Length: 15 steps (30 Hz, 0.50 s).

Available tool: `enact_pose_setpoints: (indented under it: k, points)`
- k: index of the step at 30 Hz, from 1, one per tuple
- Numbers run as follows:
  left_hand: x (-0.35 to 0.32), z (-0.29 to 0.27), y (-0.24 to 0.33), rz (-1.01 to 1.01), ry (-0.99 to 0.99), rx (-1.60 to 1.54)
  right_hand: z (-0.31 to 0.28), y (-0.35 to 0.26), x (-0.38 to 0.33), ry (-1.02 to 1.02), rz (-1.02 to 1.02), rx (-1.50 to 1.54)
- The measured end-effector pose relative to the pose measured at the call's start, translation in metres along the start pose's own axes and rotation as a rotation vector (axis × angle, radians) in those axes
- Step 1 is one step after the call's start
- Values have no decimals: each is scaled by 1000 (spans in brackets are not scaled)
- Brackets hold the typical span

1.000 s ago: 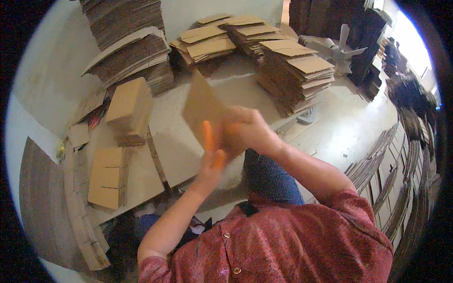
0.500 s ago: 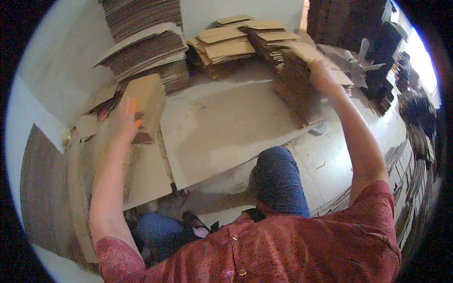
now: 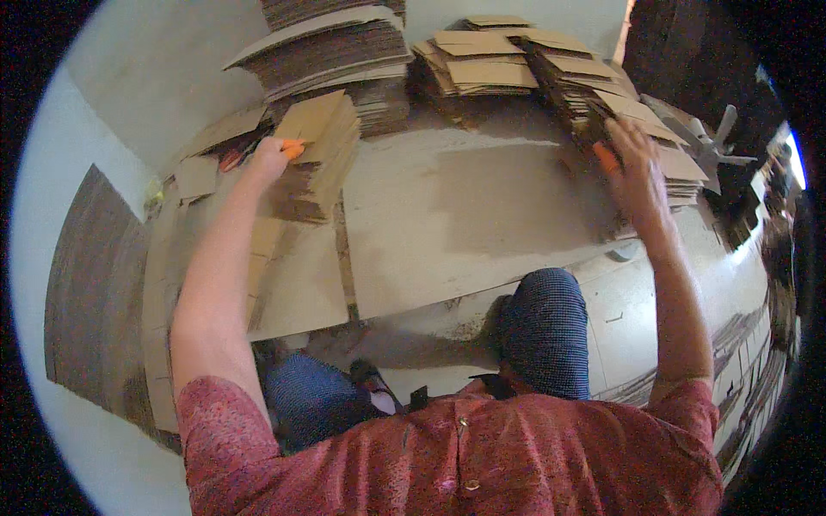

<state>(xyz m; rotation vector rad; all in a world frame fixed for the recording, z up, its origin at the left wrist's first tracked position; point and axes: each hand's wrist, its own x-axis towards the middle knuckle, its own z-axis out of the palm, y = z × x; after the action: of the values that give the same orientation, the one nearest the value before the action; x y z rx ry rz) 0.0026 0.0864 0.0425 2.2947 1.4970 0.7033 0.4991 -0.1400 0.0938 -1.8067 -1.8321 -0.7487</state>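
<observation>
My left hand (image 3: 272, 160) is at the left edge of a stack of brown cardboard pieces (image 3: 314, 120). Its fingers are closed, with orange covers on the tips, and seem to pinch the edge of a top piece. The stack leans, its layers fanned on the near side. On the right, my right hand (image 3: 638, 168) lies with fingers stretched out along the near side of another cardboard stack (image 3: 632, 107); an orange cover sits on its thumb. The palm side is hidden. Both stacks rest on a pale, dusty tabletop (image 3: 396, 241).
More cardboard stacks (image 3: 490, 76) stand along the back, with a taller pile of larger sheets (image 3: 331, 56) at the back left. A grey-white fan (image 3: 721, 142) is beyond the right stack. A big sheet bundle (image 3: 99, 292) leans at the wall on the left. My knee (image 3: 544, 335) is near the front edge.
The scene has shifted right in view. My left hand has gone from a blurred pass over its stack to closed at the edge. My right hand has drawn back along the right stack.
</observation>
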Motion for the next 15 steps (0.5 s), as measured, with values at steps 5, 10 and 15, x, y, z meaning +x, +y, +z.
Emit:
enact_pose_setpoints:
  k: [5,10,15]
  points:
    - [-20,-4,18,84,349,138,26,-91,-30,-158,-31,660]
    - [-103,64,92,553,307,-232,37,-164,-43,-603,664,1847]
    - [-204,93,129,760,45,47,60,-188,-60,-613,844,2001]
